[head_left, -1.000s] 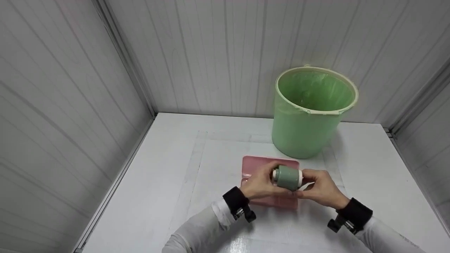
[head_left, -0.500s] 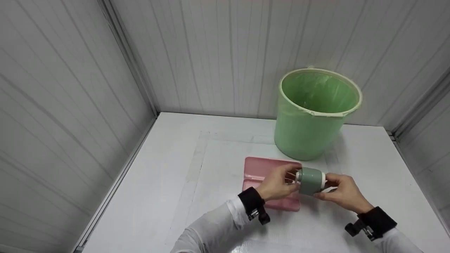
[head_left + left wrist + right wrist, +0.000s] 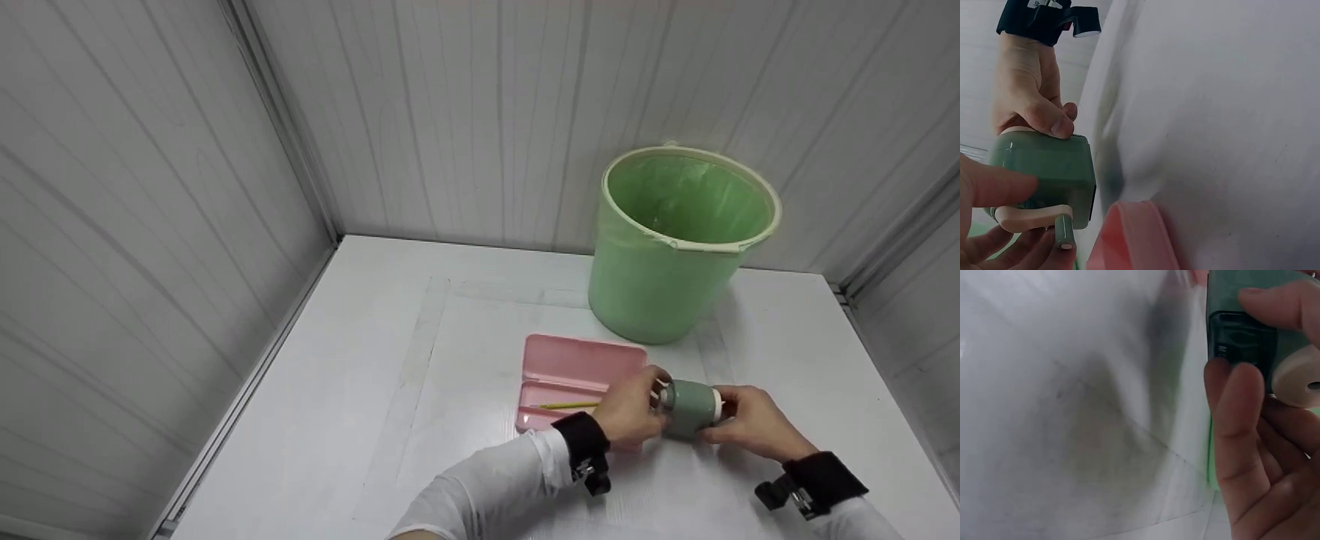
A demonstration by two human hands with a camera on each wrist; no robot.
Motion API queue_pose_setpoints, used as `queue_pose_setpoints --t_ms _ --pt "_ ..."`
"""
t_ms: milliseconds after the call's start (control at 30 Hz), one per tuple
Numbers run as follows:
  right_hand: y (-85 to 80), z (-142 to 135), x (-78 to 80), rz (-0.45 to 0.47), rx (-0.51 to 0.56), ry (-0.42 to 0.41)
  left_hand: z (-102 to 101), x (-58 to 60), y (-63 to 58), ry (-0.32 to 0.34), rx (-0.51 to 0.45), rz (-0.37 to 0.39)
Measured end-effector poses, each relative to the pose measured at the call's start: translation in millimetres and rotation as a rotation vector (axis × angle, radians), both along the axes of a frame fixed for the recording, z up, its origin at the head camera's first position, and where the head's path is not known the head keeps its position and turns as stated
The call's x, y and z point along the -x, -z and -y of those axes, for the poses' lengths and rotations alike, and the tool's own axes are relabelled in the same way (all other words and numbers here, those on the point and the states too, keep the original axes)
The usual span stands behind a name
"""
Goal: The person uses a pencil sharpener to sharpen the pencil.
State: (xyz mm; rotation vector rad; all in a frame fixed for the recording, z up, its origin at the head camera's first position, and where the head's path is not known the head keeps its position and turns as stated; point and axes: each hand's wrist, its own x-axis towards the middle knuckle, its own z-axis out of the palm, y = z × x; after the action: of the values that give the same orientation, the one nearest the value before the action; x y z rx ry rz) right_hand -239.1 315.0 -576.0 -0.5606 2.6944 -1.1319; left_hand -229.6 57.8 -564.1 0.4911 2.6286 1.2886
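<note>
A green crank pencil sharpener (image 3: 690,410) lies between my two hands, just right of the pink pencil case. My left hand (image 3: 631,409) grips its crank side; in the left wrist view the thumb lies over the green body, near the cream crank (image 3: 1027,218). On the opposite end my right hand (image 3: 759,424) holds the sharpener by finger and thumb. The right wrist view shows a cream round piece (image 3: 1297,377) with a hole and a dark glossy panel (image 3: 1244,340). Whether the sharpener touches the table cannot be told.
The open pink pencil case (image 3: 581,360) lies partly under my left forearm and hand, with a yellow pencil (image 3: 570,405) in it. Behind stands a tall green bin (image 3: 660,292) with a liner. Panelled walls enclose the white table (image 3: 360,337) at the back and sides.
Both hands have carried the pencil sharpener right and slightly toward me, from over the pink case to beside it. The yellow pencil in the case has come into view.
</note>
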Motion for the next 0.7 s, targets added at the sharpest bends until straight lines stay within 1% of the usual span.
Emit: queue_pose_setpoints --t_ms 100,200,333,400,500,567,700 --pt "3.6 -3 -1.2 0.048 -0.007 -0.006 -6 -2.3 2.7 -0.005 0.078 -0.022" --pt "5.0 -7 -1.9 0.06 -0.01 -0.004 -12 -3.7 4.1 0.003 0.124 -0.068" --pt "3.2 -12 -4.2 0.062 -0.017 0.007 -17 -4.5 4.4 0.032 0.142 -0.119" --pt "2.3 -13 -5.3 0.068 -0.019 0.0 -17 -4.9 4.3 0.044 0.147 -0.126" --pt "0.9 -12 -6.3 0.065 -0.029 -0.018 -15 -6.9 3.8 0.048 0.128 -0.105" --pt "-0.4 -12 -5.7 0.055 -0.043 -0.034 -13 -9.2 2.1 0.046 0.096 -0.087" --pt "-7.4 -13 -2.6 0.058 -0.061 -0.079 -4 -11.5 -6.0 0.061 0.021 -0.079"
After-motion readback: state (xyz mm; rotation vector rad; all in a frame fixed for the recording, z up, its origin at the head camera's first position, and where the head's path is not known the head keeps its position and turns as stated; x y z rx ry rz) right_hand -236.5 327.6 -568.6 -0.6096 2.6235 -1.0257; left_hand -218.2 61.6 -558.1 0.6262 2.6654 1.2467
